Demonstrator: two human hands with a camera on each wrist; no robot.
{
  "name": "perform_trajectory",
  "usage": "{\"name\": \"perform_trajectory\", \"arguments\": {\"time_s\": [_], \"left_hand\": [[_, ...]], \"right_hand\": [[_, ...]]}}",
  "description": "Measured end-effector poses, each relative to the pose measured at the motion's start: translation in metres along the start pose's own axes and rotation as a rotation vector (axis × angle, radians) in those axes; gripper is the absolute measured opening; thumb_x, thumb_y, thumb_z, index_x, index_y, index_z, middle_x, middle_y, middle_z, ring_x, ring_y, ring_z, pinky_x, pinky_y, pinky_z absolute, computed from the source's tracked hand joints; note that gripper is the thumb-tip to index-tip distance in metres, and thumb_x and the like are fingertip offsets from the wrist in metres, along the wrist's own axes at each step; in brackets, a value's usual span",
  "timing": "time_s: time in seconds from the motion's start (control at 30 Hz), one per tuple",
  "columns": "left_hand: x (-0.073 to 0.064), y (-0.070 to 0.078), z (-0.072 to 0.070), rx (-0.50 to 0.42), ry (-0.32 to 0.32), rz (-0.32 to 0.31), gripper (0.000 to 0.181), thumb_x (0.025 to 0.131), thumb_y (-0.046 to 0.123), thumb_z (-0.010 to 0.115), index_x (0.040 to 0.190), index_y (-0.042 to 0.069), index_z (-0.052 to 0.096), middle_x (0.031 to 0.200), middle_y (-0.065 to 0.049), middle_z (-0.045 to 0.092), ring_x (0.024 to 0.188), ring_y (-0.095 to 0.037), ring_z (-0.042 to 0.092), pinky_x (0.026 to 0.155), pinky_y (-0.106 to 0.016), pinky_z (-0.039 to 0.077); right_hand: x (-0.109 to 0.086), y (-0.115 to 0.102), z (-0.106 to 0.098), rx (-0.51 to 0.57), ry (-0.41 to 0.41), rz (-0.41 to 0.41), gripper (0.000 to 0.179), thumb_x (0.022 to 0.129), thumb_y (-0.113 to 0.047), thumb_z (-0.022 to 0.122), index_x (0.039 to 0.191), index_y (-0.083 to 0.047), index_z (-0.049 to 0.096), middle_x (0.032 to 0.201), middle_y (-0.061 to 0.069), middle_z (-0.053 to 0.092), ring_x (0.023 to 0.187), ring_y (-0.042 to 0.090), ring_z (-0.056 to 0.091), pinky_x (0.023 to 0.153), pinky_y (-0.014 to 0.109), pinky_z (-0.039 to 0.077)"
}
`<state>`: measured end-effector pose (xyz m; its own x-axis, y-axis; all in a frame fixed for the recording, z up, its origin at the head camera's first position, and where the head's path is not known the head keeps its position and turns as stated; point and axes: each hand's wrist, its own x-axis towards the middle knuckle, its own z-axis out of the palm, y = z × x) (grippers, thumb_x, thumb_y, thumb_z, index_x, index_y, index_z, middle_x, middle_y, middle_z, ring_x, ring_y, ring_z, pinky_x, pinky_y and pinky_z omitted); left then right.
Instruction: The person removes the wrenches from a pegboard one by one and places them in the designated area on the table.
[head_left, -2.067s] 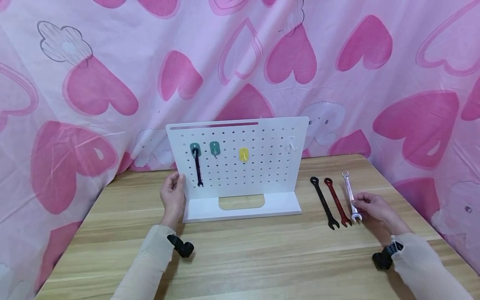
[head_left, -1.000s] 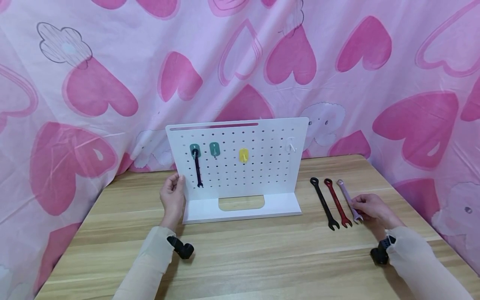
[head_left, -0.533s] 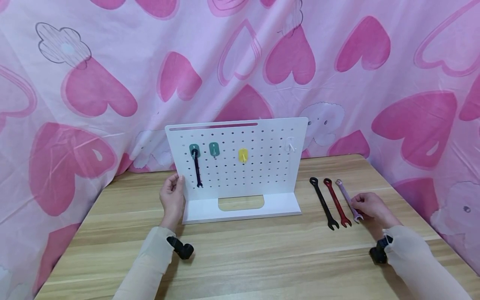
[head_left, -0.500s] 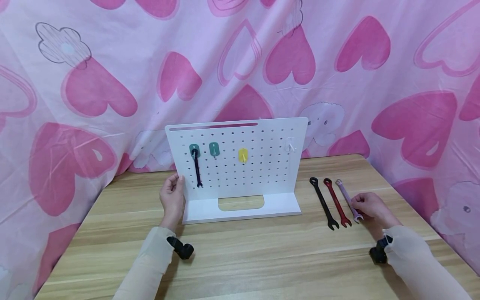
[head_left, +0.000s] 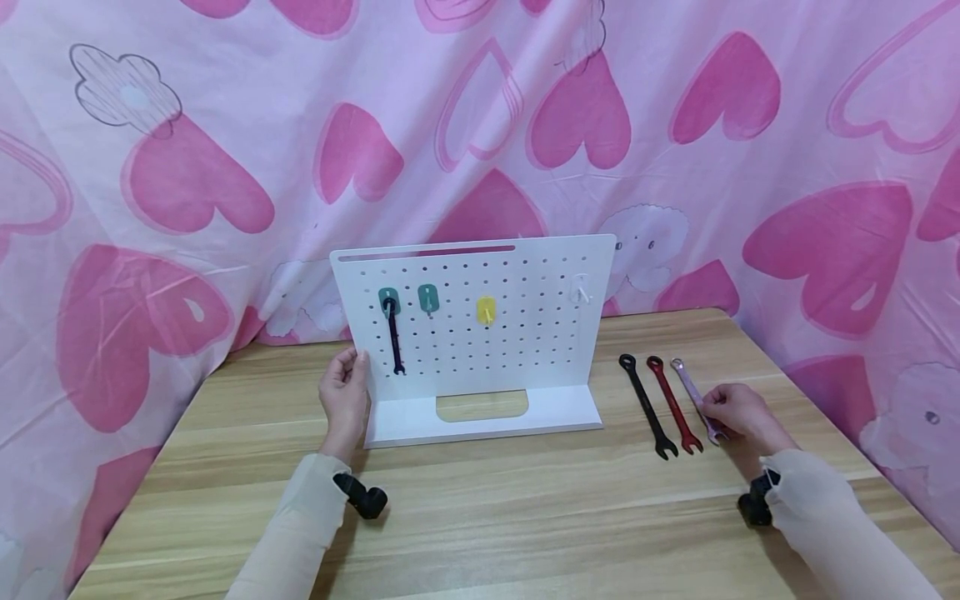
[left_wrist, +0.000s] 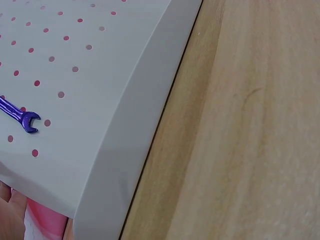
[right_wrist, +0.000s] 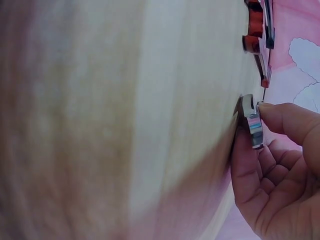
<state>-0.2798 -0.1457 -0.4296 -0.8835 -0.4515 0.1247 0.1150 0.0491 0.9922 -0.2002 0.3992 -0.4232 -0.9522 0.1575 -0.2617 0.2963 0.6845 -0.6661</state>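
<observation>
My left hand [head_left: 345, 400] holds the left edge of a white pegboard [head_left: 457, 354], thumb toward the front; its fingers [left_wrist: 15, 212] show at the corner in the left wrist view. From the board's far-left green hook hangs a dark wrench [head_left: 395, 337], purple-blue in the left wrist view. Over on the right, my right hand [head_left: 746, 414] pinches a silver combination wrench [head_left: 687, 381] partway along its shank, near the open end. That wrench lies slanted beside a red wrench [head_left: 672, 404] and a black wrench [head_left: 647, 404], with its ring end pointing away from me.
A second green hook [head_left: 428, 298], a yellow hook [head_left: 486, 310] and a clear hook [head_left: 580, 288] are on the board. It stands on a wooden table [head_left: 480, 508], whose back edge meets a pink heart-patterned cloth [head_left: 465, 100].
The silver wrench's ring end has swung left and a little toward me, nearer the red wrench. My right hand shifted slightly left with it; my left hand stays on the pegboard.
</observation>
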Motion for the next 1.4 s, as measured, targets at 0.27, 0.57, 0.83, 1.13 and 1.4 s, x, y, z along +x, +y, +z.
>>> {"name": "perform_trajectory", "arguments": {"time_s": [0.27,0.57,0.83,1.13,1.4], "left_hand": [[-0.0007,0.0015,-0.0003,0.011,-0.008,-0.008,0.035,0.094,0.03,0.057,0.117,0.004,0.058,0.096,0.003,0.052,0.085,-0.008,0.045,0.069,-0.009,0.041],[0.0004,0.0002,-0.0001,0.022,0.008,-0.012,0.033,0.093,0.03,0.058,0.115,0.006,0.06,0.095,0.004,0.053,0.085,-0.009,0.046,0.068,-0.01,0.042],[0.0001,0.0001,-0.0003,0.02,0.004,-0.023,0.033,0.094,0.03,0.057,0.117,0.007,0.059,0.095,0.004,0.052,0.086,-0.009,0.044,0.069,-0.01,0.042],[0.0004,0.0007,0.0007,0.007,0.006,-0.025,0.033,0.093,0.03,0.059,0.116,0.006,0.06,0.094,0.005,0.053,0.085,-0.009,0.045,0.068,-0.01,0.042],[0.0007,-0.0001,-0.0006,0.014,-0.001,-0.023,0.033,0.093,0.03,0.058,0.115,0.005,0.059,0.096,0.003,0.054,0.086,-0.008,0.046,0.07,-0.009,0.042]], "right_hand": [[-0.0019,-0.0031,-0.0008,-0.004,0.014,0.016,0.02,0.091,-0.008,0.055,0.095,0.012,0.056,0.071,0.006,0.058,0.061,0.015,0.054,0.053,0.029,0.046],[-0.0002,-0.0028,-0.0014,-0.038,0.034,0.027,0.018,0.089,-0.008,0.057,0.091,0.01,0.057,0.072,0.006,0.058,0.062,0.016,0.051,0.054,0.029,0.044],[-0.0004,-0.003,-0.0026,-0.079,0.054,0.018,0.018,0.088,-0.008,0.059,0.09,0.009,0.058,0.073,0.007,0.058,0.064,0.017,0.052,0.056,0.029,0.045],[0.0009,0.0043,-0.0029,-0.015,0.042,0.009,0.02,0.089,-0.01,0.059,0.091,0.01,0.058,0.068,0.001,0.054,0.061,0.014,0.048,0.053,0.027,0.043],[-0.0001,0.0047,-0.0046,-0.017,0.022,0.054,0.025,0.092,-0.013,0.057,0.099,0.011,0.058,0.076,0.006,0.059,0.068,0.018,0.051,0.059,0.028,0.045]]}}
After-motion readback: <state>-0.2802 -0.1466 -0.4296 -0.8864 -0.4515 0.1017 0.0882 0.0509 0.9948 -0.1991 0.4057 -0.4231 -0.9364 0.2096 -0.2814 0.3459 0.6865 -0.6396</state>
